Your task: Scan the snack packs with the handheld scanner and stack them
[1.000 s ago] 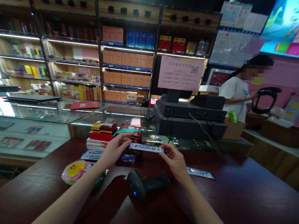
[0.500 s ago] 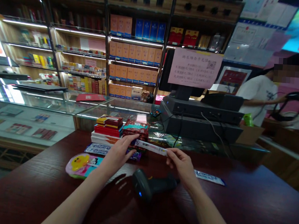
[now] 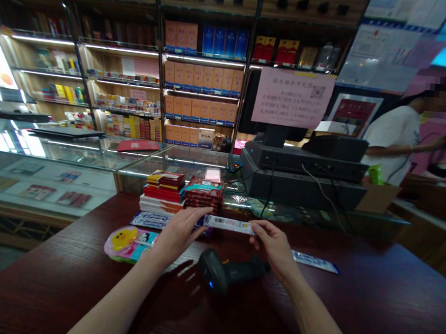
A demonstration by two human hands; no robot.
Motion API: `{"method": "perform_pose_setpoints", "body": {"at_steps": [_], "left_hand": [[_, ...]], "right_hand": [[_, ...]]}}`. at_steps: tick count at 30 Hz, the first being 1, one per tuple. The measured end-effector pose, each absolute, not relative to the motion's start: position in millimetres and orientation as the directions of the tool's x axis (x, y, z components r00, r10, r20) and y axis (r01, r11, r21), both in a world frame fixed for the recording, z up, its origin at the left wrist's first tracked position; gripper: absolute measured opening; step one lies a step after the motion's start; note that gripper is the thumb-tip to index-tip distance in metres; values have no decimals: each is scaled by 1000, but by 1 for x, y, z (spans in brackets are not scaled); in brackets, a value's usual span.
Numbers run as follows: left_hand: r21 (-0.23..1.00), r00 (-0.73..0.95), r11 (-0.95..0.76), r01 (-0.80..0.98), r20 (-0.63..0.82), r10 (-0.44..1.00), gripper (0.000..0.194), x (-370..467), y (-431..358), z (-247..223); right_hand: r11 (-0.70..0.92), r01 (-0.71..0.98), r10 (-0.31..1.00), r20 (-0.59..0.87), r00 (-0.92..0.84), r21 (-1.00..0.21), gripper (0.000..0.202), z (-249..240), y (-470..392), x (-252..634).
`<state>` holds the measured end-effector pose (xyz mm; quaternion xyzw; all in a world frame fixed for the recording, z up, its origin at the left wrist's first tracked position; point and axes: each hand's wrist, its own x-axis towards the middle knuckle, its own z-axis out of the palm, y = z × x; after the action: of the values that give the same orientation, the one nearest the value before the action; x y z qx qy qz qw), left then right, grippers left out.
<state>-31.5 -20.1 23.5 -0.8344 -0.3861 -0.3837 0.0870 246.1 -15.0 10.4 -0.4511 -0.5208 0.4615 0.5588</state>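
Note:
A long thin white and blue packet (image 3: 228,224) is stretched level between my two hands. My left hand (image 3: 180,235) grips its left end, and my right hand (image 3: 273,244) pinches the right end between thumb and fingers. Below it a black barcode scanner (image 3: 213,272) with a small blue light lies on the dark wooden counter. Behind my left hand are more blue packets (image 3: 148,220), a stack of red and white boxes (image 3: 163,193) and a pile of brown packages (image 3: 204,193). A colourful pack with a yellow duck (image 3: 124,240) lies left of my left hand.
Another blue and white packet (image 3: 315,261) lies right of my right hand. A monitor with a pink paper sign (image 3: 292,98) stands on a black base (image 3: 301,185) behind. A person in a white shirt (image 3: 391,130) is at the right. Shelves of boxes line the back.
The held packet has turned so that its printed face shows more, and it sits more level. Both hands still hold it. The view has shifted slightly.

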Motion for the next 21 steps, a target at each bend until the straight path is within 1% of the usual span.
{"method": "perform_pose_setpoints", "body": {"at_steps": [5, 10, 16, 21], "left_hand": [[155, 432, -696, 701, 685, 587, 47, -33, -23, 28], [136, 437, -696, 705, 690, 577, 42, -35, -23, 30], [111, 451, -692, 714, 684, 574, 40, -41, -19, 28], [85, 485, -709, 700, 672, 559, 40, -45, -17, 28]], "right_hand": [[153, -25, 988, 153, 20, -988, 44, 9, -15, 245], [139, -50, 990, 139, 4, -989, 45, 6, -13, 246], [59, -70, 996, 63, -56, -996, 44, 2, -12, 249], [93, 20, 990, 90, -105, -995, 43, -1, -9, 249]]}}
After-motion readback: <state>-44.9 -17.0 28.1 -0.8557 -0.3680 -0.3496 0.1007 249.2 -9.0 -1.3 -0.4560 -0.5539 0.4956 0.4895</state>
